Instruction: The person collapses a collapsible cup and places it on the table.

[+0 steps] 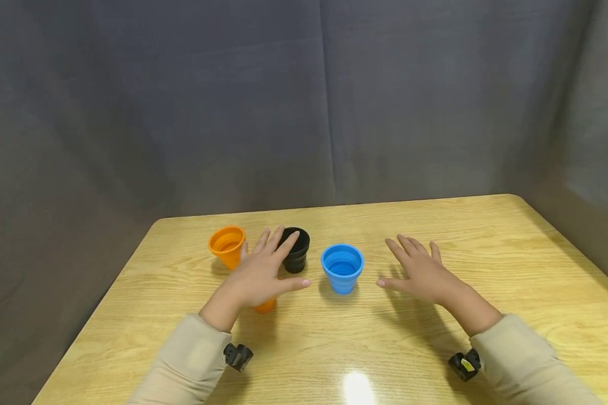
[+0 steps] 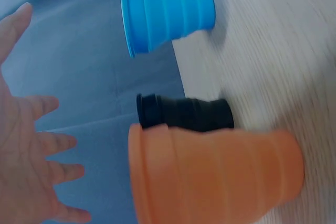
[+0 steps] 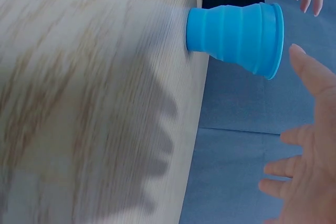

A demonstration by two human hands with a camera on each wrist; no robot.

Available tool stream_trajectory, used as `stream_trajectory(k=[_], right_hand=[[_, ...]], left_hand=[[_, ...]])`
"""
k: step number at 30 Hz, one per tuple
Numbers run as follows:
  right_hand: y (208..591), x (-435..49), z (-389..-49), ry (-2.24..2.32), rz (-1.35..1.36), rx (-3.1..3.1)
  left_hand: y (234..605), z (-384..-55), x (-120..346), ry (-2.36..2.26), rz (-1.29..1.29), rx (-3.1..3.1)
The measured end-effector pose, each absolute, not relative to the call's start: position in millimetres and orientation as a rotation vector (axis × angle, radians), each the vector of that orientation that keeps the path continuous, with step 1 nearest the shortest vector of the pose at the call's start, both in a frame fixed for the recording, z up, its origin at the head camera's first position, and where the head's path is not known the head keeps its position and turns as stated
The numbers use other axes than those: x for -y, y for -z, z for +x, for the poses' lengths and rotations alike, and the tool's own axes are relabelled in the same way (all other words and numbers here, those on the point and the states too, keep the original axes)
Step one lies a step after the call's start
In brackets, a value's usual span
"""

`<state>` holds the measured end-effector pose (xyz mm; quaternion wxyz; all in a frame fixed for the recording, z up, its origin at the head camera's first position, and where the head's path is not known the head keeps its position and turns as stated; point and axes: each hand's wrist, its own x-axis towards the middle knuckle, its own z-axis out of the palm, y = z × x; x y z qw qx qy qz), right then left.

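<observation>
My left hand (image 1: 258,274) hovers with fingers spread above an orange cup (image 2: 220,174), which it mostly hides in the head view. Just beyond its fingertips stands a black cup (image 1: 296,260), partly covered by the fingers. A second orange cup (image 1: 228,247) is upright at the far left, beside the left fingers. The blue cup (image 1: 342,269) stands upright between the two hands, its wide mouth facing up. To the right of it, my right hand (image 1: 419,271) is held over the table, fingers apart, thumb pointing toward the blue cup. Neither hand holds anything.
The cups stand on a light wooden table (image 1: 486,253) with rounded far corners. A dark grey curtain (image 1: 233,112) hangs behind it and along both sides. Small black cameras (image 1: 238,356) are strapped at the wrists.
</observation>
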<state>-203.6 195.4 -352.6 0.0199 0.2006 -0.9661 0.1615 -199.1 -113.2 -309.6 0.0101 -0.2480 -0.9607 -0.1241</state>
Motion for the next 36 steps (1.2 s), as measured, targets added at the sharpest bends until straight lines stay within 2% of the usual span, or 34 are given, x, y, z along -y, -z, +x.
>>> stream_trajectory(k=[24, 36], right_hand=[[368, -174, -210, -0.983, 0.646, 2.868], [378, -156, -213, -1.205, 0.670, 2.831]], left_hand=[[325, -202, 78, 0.476, -0.918, 2.943], [338, -205, 71, 0.732, -1.000, 2.934]])
